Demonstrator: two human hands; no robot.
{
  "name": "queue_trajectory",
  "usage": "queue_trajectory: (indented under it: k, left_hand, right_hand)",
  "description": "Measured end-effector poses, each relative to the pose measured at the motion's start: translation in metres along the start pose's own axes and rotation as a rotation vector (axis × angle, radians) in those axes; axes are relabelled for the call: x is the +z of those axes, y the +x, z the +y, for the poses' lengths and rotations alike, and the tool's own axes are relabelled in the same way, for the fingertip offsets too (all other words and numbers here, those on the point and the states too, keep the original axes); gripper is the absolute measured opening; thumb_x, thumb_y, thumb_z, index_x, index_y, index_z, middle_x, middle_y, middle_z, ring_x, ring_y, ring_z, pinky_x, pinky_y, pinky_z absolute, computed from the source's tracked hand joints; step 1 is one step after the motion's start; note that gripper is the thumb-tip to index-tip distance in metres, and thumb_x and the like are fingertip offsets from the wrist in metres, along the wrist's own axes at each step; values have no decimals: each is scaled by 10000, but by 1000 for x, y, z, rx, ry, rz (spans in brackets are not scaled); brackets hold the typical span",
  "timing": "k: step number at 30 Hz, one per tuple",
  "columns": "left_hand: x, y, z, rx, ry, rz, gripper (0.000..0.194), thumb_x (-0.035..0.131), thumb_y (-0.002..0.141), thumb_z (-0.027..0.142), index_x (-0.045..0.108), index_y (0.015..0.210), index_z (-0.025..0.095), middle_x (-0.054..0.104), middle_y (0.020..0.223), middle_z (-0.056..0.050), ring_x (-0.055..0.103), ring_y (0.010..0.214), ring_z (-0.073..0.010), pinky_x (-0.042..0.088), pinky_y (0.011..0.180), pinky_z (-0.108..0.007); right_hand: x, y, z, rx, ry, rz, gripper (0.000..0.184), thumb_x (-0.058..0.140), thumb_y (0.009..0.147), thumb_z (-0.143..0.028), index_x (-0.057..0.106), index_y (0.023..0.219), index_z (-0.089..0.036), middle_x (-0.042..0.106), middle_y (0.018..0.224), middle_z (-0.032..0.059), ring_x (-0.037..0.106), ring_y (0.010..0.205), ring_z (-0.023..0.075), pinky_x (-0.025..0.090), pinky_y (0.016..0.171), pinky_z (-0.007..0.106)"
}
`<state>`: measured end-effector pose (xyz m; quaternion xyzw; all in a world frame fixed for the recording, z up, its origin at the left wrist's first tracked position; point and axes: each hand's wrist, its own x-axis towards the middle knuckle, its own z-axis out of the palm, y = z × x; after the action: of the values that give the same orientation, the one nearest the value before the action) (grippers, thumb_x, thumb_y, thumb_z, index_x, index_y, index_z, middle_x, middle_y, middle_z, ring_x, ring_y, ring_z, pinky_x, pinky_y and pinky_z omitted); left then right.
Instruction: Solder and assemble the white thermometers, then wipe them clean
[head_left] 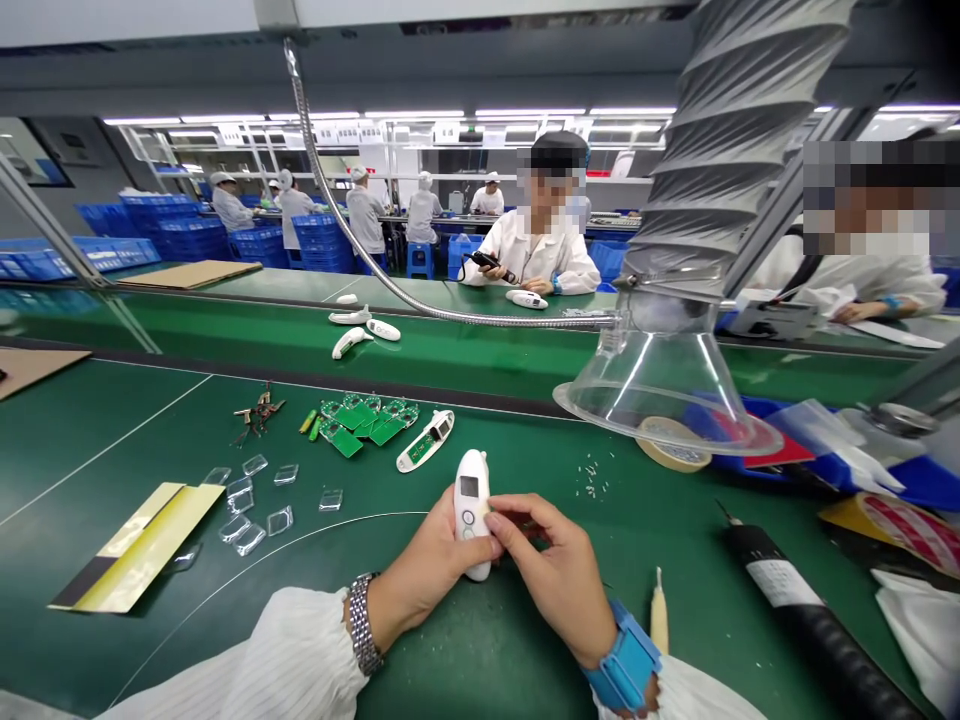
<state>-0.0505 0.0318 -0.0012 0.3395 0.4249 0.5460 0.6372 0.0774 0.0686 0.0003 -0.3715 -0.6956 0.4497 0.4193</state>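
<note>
Green anti-static desk [112, 470] on a busy factory line, and all eyes on that white plastic ear thermometer [471, 510], held upright over the mat! Left hand [420, 572] wraps its lower body, right hand [547, 565] pinches its side with the fingertips. Just ahead, green circuit boards [360, 422] sit beside an open white casing [426, 440].

White plastic ear thermometer [470, 495], small grey screen, two round buttons below, held upright
</note>
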Motion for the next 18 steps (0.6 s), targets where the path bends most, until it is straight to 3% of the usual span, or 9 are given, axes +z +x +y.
queue_trajectory:
  k: [5, 11, 18]
  left_hand:
    - [1, 0, 2, -14, 44, 26, 425, 744, 594, 244, 460, 902, 174, 500, 704, 49, 458, 635, -82, 341, 582, -208]
    - [4, 0, 3, -16, 4, -3, 480, 739, 607, 235, 451, 985, 167, 536, 770, 29, 481, 668, -84, 355, 604, -212]
    - [2, 0, -1, -42, 45, -7, 449, 688, 613, 176, 428, 979, 157, 520, 738, 29, 480, 649, -94, 373, 601, -237]
  right_hand:
    - [1, -1, -1, -11, 15, -19, 117, 581, 801, -266, 648, 758, -181, 602, 748, 21, 561, 652, 144, 447, 579, 245]
    - [1, 1, 2, -28, 29, 35, 139, 605, 777, -272, 656, 883, -199, 631, 761, 13, 574, 653, 144, 463, 578, 238]
    - [0, 2, 3, 48, 79, 36, 109, 632, 746, -292, 675, 763, -194, 657, 737, 19, 592, 645, 153, 472, 585, 244]
